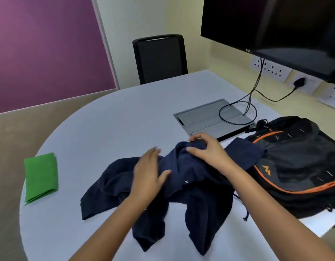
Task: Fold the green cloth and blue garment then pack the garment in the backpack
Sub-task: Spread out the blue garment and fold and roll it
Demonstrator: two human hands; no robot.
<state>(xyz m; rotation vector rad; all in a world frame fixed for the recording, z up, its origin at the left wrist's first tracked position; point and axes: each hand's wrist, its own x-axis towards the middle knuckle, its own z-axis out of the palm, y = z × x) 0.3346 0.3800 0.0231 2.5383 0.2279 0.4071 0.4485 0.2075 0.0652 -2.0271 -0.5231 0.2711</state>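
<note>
The garment [181, 185] is spread at the centre of the desk [115, 119], with the folded cloth [41, 176] well apart to its left. The backpack [298, 166] is laid at its right, touching it. Behind them a chair [160, 59] is placed.

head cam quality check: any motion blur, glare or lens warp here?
Head view: the left hand is motion-smeared at the fingertips; the right hand, gripping the dark navy blue garment, is sharper. Wide-angle warp bows the round white table edge. The black wall monitor shows faint reflections; lighting soft, shadows weak.
</note>
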